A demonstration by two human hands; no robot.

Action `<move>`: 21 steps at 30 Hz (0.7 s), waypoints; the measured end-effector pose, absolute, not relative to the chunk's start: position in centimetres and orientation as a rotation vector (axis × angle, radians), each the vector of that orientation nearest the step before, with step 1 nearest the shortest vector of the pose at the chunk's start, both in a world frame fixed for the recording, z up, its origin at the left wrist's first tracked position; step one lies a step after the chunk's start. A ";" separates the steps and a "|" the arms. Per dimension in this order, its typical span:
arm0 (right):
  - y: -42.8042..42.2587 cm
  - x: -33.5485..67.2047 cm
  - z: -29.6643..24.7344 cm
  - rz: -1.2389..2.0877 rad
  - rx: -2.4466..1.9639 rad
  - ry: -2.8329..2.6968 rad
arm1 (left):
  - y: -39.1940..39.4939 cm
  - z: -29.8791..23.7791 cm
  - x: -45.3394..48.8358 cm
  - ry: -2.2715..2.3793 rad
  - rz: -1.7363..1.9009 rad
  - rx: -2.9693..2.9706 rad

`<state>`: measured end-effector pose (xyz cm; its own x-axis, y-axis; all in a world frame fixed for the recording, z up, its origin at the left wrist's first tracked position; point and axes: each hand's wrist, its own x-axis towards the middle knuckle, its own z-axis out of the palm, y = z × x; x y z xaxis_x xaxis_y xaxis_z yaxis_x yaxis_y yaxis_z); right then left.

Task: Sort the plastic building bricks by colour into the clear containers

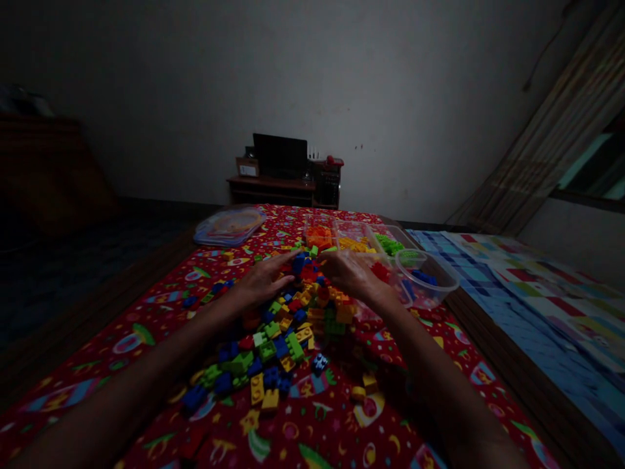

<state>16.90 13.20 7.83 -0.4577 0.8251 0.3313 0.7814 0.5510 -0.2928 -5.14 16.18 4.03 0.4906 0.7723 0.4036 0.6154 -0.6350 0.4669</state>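
Loose toy bricks (294, 346), likely light, stiff and best pinched by their sides, lay left of clear tubs (446, 288), beneath a left hand (261, 279), thumb spread from its fingers, and a right hand (352, 272), its grip unclear.

Saw smooth plastic blocks (281, 346) near the left hand (263, 281), shiny plastic tubs (446, 281) beside the right hand (352, 272), dull cloth (342, 410) under both.

Containers (442, 288) sit right of the brick pile (280, 346), lids (229, 227) behind-left.
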 end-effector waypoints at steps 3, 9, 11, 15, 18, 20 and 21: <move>13.1 15.7 7.0 0.101 -1.218 -2.409 | 16.9 3.6 -5.6 1.265 0.878 2.332; 13.6 14.1 4.6 -0.067 -1.027 -2.450 | 17.0 3.3 -5.3 1.268 0.912 2.266; 13.8 13.8 4.0 -0.099 -1.045 -2.469 | 16.8 3.3 -5.0 1.227 0.888 2.296; 14.2 14.2 4.3 -0.027 -1.118 -2.400 | 16.7 3.8 -5.1 1.188 0.872 2.405; 14.4 15.3 5.3 0.037 -1.134 -2.268 | 16.8 5.0 -6.1 1.223 0.901 2.442; 14.3 16.0 6.0 0.034 -1.164 -2.205 | 16.6 6.2 -7.1 1.265 0.804 2.457; 14.3 16.2 6.3 0.026 -1.184 -2.191 | 16.4 6.8 -7.5 1.279 0.698 2.459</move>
